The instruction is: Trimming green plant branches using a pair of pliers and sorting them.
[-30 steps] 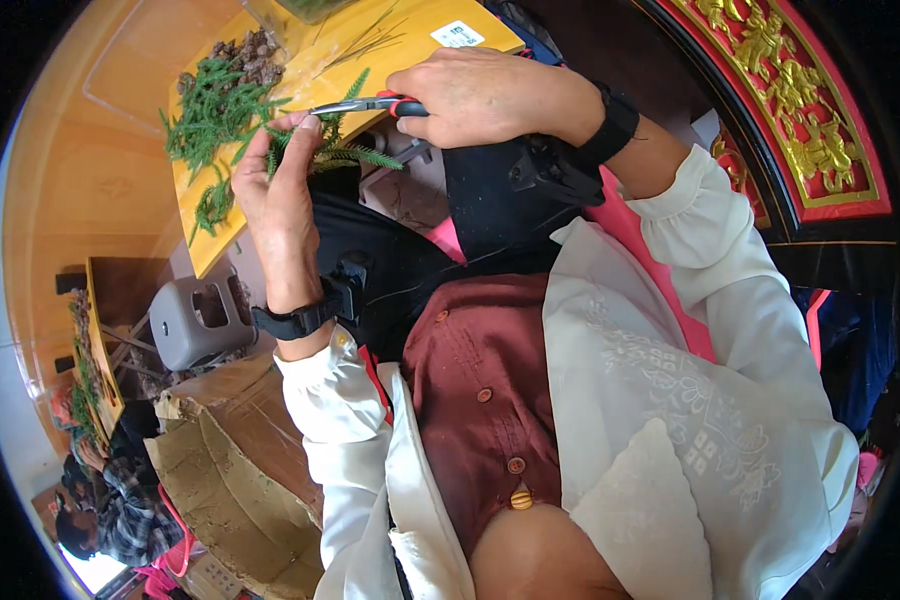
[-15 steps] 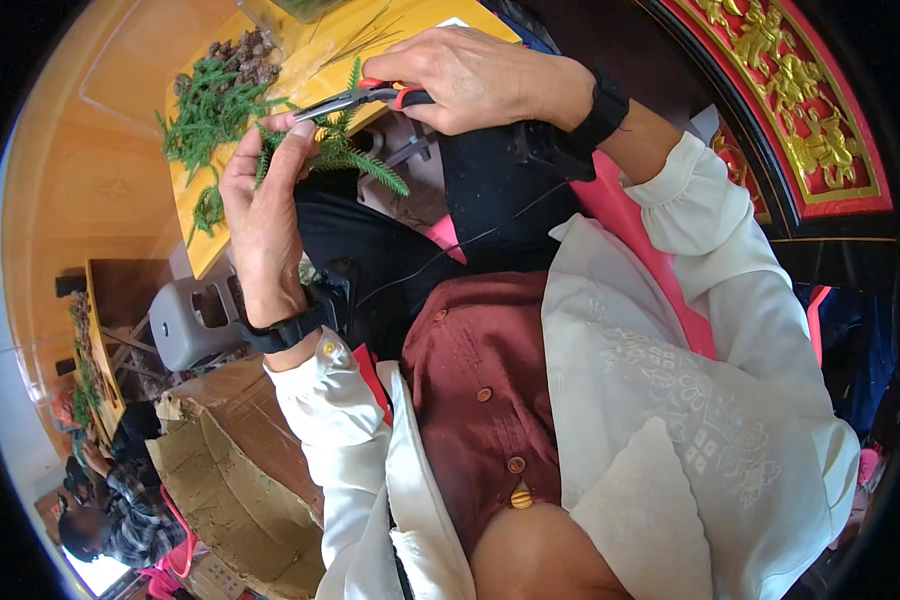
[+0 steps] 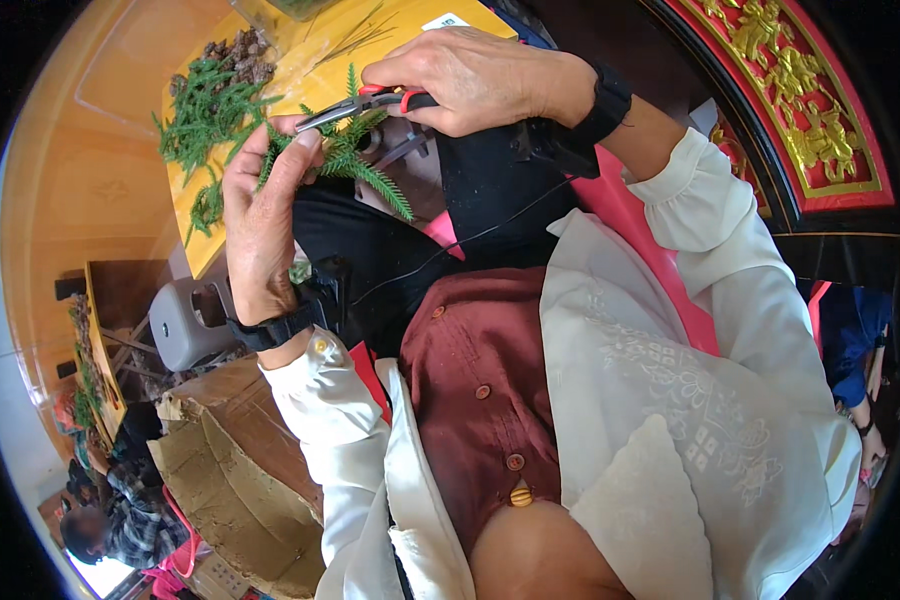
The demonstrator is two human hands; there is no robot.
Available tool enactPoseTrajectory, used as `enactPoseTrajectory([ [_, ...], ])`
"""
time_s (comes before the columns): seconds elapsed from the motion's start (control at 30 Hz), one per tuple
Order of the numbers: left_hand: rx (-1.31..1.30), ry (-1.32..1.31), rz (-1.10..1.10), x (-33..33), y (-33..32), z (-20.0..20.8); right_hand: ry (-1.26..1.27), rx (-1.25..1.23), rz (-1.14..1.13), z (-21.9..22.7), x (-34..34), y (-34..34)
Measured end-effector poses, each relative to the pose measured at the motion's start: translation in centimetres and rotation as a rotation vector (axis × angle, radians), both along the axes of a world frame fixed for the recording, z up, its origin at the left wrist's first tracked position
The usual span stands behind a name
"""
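My left hand pinches a green fir-like sprig whose needled shoots fan out to the right. Closed around the red-and-black handles, my right hand holds a pair of long-nose pliers. The metal jaws reach down to my left thumb and fingertips, at the base of the sprig. Whatever sits between the jaw tips is too small to make out. Beyond my left hand, more green sprigs lie heaped on the yellow table, beside brown pine cones.
Thin brown stems lie at the table's far side. A torn cardboard box stands at my lower left, near a grey plastic stool. Another person sits at far left. A carved red-and-gold panel is at upper right.
The pliers and both hands have shifted only slightly, the jaws still by my left fingertips. At the far right edge, another person's arm has come into sight.
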State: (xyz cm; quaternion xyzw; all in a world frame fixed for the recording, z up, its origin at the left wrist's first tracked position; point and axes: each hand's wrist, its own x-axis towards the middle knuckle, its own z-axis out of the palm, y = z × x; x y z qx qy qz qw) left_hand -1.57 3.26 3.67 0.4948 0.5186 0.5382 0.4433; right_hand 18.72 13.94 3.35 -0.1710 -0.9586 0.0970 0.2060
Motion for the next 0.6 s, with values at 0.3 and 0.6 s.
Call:
enactPoseTrajectory([
  [0.3, -0.031, 0.005, -0.032, 0.0, -0.1, 0.2, -0.047, -0.024, -0.036, 0.9, 0.4, -0.7],
  [0.6, 0.012, -0.035, 0.060, 0.3, 0.3, -0.1, -0.044, -0.015, -0.115, 1.6, 0.2, -1.7],
])
